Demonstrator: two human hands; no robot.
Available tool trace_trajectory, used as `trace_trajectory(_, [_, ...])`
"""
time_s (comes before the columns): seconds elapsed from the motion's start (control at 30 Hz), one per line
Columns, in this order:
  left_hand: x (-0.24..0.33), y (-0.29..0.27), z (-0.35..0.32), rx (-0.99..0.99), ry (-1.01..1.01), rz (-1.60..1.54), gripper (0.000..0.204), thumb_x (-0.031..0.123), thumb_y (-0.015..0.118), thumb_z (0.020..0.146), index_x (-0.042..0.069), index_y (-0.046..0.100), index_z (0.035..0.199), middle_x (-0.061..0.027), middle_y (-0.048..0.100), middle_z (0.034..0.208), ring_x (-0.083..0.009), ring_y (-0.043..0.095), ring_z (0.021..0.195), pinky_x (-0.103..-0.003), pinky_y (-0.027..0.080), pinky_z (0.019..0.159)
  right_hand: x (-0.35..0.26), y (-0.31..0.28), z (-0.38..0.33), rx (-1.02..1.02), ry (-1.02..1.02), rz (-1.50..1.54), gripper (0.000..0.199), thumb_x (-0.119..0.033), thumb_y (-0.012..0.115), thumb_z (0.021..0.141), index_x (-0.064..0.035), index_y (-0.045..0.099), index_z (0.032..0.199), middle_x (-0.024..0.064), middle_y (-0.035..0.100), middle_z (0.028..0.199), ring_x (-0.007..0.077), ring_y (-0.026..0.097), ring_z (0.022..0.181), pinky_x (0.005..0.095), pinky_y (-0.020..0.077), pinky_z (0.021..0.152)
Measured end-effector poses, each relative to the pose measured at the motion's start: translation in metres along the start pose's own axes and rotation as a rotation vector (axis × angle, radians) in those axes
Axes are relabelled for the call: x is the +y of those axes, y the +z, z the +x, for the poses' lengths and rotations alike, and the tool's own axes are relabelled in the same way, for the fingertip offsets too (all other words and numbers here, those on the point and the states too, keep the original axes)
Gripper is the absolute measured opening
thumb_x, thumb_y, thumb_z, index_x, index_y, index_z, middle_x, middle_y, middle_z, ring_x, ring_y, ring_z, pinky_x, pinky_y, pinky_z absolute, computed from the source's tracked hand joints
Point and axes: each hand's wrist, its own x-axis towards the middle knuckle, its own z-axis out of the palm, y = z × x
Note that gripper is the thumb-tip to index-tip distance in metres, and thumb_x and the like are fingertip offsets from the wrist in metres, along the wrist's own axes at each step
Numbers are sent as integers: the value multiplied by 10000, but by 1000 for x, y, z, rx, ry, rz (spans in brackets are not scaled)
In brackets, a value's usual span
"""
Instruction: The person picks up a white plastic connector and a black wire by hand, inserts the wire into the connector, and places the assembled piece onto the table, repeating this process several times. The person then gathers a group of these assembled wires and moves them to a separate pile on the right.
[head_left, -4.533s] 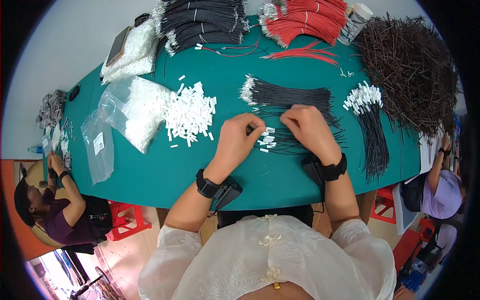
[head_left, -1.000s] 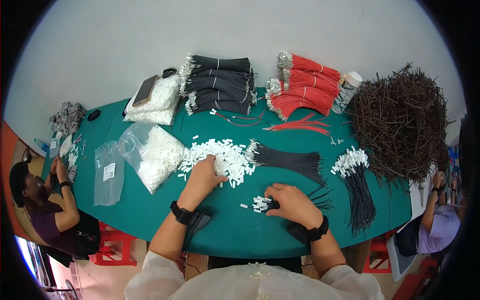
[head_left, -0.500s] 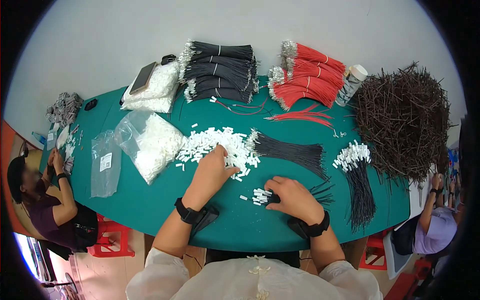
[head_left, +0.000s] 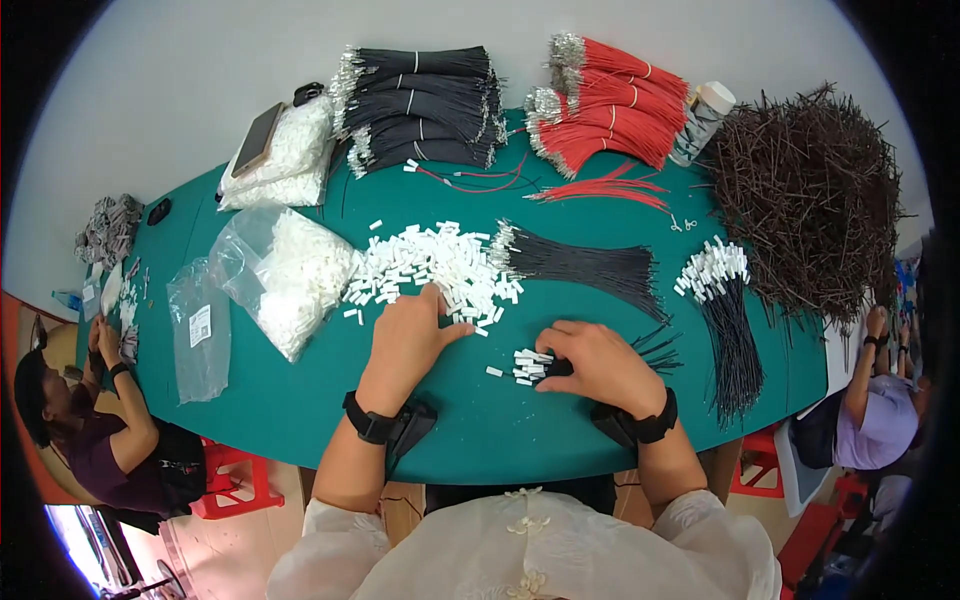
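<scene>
My left hand (head_left: 405, 345) rests on the near edge of a pile of small white connector housings (head_left: 420, 255). Its thumb and index finger are apart, with nothing visible between them; the other fingers are hidden. Closed around a small bundle of black wires (head_left: 558, 367) is my right hand (head_left: 605, 370), low over the table. White housings (head_left: 530, 366) cap the wires' left ends, and the bare tails stick out past the hand on the right. One loose housing (head_left: 494, 371) lies just left of that bundle.
Unfitted black wires (head_left: 590, 275) lie beyond my right hand; a capped bundle (head_left: 730, 320) is to their right. Farther back are black bundles (head_left: 415, 110), red bundles (head_left: 615, 110) and a brown heap (head_left: 810, 200). A housings bag (head_left: 305, 280) sits left. Co-workers sit at both sides.
The whole view has shifted slightly, so the table's far items sit higher. My left hand stays at the pile's near edge; my right hand still grips the wires.
</scene>
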Motion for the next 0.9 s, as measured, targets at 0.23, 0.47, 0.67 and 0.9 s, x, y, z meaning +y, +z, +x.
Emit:
trace_trajectory(0.23, [2, 2, 3, -61, -17, -131, 348, 249, 837, 763, 46, 607, 927, -115, 665, 700, -325, 671, 712, -437, 513, 614, -1, -4, 1, 58, -3, 7, 367, -205, 820, 743, -45, 630, 1013, 111, 620, 942, 342, 630, 820, 426, 508, 729])
trace_trajectory(0.47, [-4, 13, 2, 41, 65, -146, 267, 164, 821, 777, 50, 632, 929, -96, 672, 692, -275, 663, 641, -372, 496, 571, 10, -31, 17, 439, -92, -239, 359, -152, 799, 752, -39, 644, 1056, 116, 612, 949, 343, 626, 880, 428, 520, 769])
trace_trajectory(0.67, [-1, 16, 3, 84, 99, -143, 208, 132, 785, 803, 50, 645, 931, -109, 682, 710, -284, 665, 641, -388, 497, 571, 38, -22, 49, 419, 18, -427, 278, -99, 758, 771, -36, 659, 1022, 120, 617, 944, 345, 621, 899, 446, 513, 763])
trace_trajectory(0.9, [8, 8, 4, 186, 148, -226, 137, 118, 763, 830, 38, 671, 892, -96, 677, 701, -245, 650, 595, -350, 491, 547, 52, -16, 53, 443, 34, -427, 143, -66, 730, 780, -16, 680, 905, 110, 634, 869, 341, 623, 875, 442, 508, 734])
